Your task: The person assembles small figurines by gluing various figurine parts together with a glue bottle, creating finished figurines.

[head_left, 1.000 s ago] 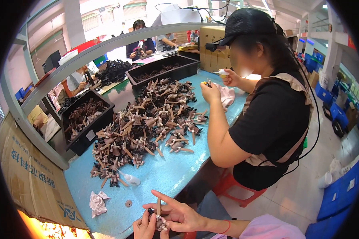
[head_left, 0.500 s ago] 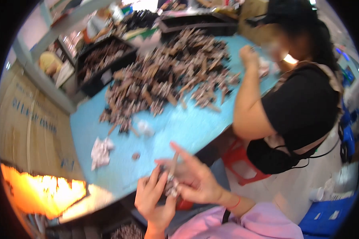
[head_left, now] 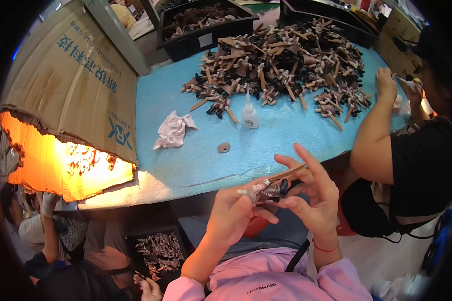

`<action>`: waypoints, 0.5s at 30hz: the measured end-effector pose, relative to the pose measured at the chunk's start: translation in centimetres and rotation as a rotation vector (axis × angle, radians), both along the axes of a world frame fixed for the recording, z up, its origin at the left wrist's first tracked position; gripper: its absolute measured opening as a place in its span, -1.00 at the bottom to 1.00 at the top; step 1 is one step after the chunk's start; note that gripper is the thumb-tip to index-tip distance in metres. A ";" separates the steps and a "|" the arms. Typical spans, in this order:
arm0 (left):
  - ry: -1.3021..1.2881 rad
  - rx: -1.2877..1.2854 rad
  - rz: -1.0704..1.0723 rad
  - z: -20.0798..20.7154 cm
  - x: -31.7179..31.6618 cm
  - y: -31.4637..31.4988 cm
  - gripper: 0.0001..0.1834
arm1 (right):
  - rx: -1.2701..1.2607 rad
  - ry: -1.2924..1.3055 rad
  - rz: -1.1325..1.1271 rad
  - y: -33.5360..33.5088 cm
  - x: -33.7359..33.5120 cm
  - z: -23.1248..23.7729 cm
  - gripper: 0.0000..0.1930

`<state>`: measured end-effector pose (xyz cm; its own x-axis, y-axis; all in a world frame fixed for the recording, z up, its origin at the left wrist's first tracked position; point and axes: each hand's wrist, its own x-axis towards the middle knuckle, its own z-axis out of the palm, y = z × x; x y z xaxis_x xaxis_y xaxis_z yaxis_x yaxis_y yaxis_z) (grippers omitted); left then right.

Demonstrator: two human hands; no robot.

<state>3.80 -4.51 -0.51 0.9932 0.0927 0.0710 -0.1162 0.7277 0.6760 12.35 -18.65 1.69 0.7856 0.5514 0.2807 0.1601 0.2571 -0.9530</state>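
Observation:
A small figurine [head_left: 270, 193] lies sideways between my hands above my lap, its body brown-grey, its feet black. It carries a long brown blade-like piece [head_left: 286, 173] that slants up to the right. My left hand [head_left: 229, 213] is closed on the pale head end, thumb against fingers. At the feet end is my right hand [head_left: 314, 200], open with fingers spread, its thumb and a curled finger close to the feet; whether they touch is unclear. On the blue tabletop [head_left: 181, 168] ahead are a small white squeeze bottle [head_left: 249, 113], a crumpled pale cloth [head_left: 174, 130] and a round brownish piece [head_left: 224, 147].
Many similar figurines [head_left: 281, 65] are heaped at the back, by black trays [head_left: 206, 30]. A cardboard box [head_left: 80, 85] with a glowing torn opening stands left. Another person [head_left: 402, 150] works at right. Lower left, a dark bin [head_left: 158, 253] holds small parts near other people.
My view has swung left, so the table sits farther right in the picture. The figurine, upright and blurred between my hands before, now lies sideways. My hands are a little farther apart.

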 end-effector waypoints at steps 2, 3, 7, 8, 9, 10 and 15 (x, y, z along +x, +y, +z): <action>-0.003 -0.053 -0.047 -1.2 0.0 0.1 -0.43 | -0.099 -0.152 0.015 -0.2 0.2 0.2 -0.42; -0.003 -0.107 -0.101 -1.5 0.0 0.1 -0.43 | -0.198 -0.302 0.023 -0.2 0.3 0.2 -0.52; 0.054 -0.367 -0.109 -1.0 0.1 -0.1 -0.40 | -0.270 -0.337 -0.051 0.4 -0.1 0.7 -0.66; 0.086 -0.356 -0.104 -1.0 0.1 -0.1 -0.39 | -0.274 -0.337 -0.050 0.6 -0.2 0.9 -0.66; 0.120 -0.347 -0.097 -1.1 0.0 0.0 -0.38 | -0.297 -0.382 -0.087 0.7 -0.3 1.1 -0.67; 0.121 -0.352 -0.093 -1.0 -0.1 0.0 -0.38 | -0.321 -0.427 -0.125 0.8 -0.4 1.3 -0.69; 0.200 -0.316 -0.120 -0.3 0.2 0.4 -0.38 | -0.451 -0.639 -0.214 0.7 -0.9 2.3 -0.72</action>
